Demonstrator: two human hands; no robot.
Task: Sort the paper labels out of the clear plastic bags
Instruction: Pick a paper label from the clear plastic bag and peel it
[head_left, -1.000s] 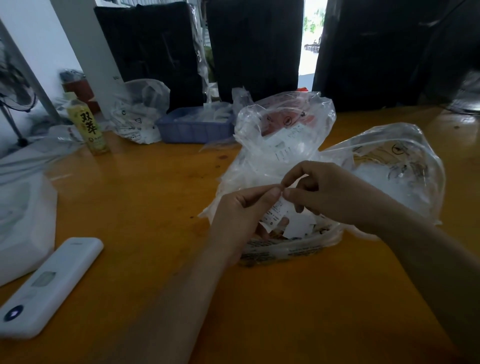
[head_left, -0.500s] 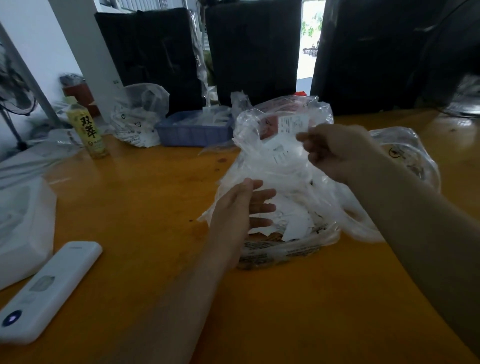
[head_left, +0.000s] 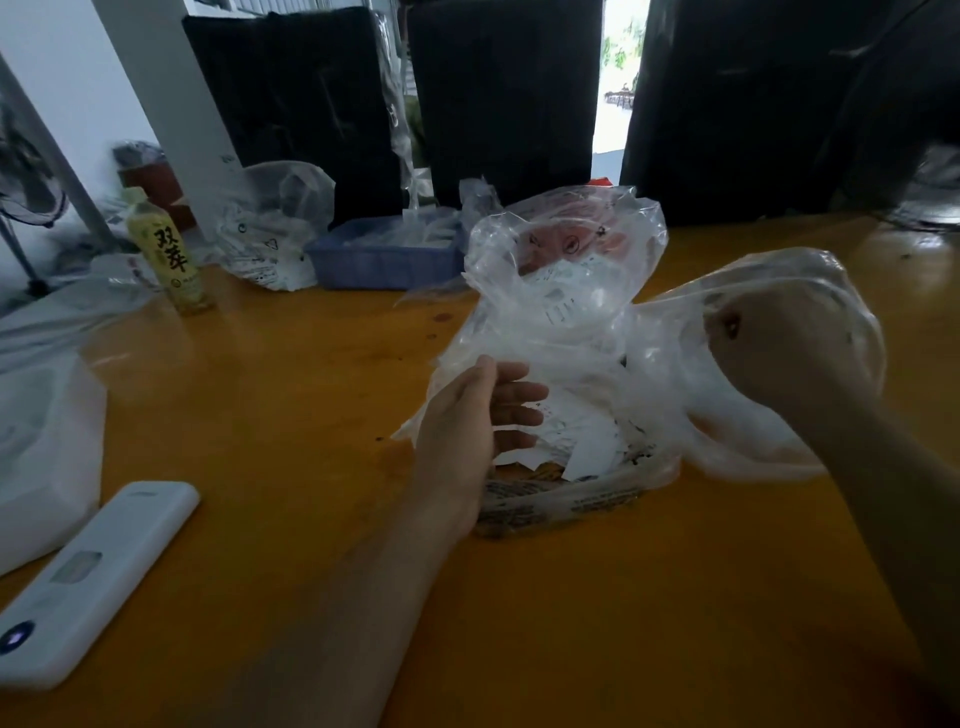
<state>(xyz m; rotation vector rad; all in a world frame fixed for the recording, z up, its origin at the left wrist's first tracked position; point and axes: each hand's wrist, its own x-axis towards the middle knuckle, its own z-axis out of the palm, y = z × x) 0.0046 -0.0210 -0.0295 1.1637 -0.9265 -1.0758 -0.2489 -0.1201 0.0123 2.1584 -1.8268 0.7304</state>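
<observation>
Nearest of all, well left of the clear plastic bag (head_left: 561, 332) that stands mid-table, a white remote-like device (head_left: 88, 577) lies flat on the orange table (head_left: 571, 623), set aside and out of the working space.

The left hand (head_left: 467, 421) rests against the bag's left flank, its fingers (head_left: 514, 400) straight and loosely spread, touching the film without curling round it. I judge it is there to steady the bag and keep its mouth gaping. Inside, at the bag's bottom just right of those fingers, lies a heap of paper labels (head_left: 582, 441), loose and overlapping, so this bag seems to serve as the collecting place.

To the right of the bag the right hand (head_left: 779, 353) is raised inside or behind a second bag (head_left: 769, 291), seen from the back of the wrist; the fingers look curled, but whether they hold a label or only film I cannot tell. Probably it is fetching or dropping something there.

Beyond the bag, to its left, stand a blue tray (head_left: 384, 260), another stuffed bag (head_left: 275, 228) and, furthest left, a yellow bottle (head_left: 166, 254).
</observation>
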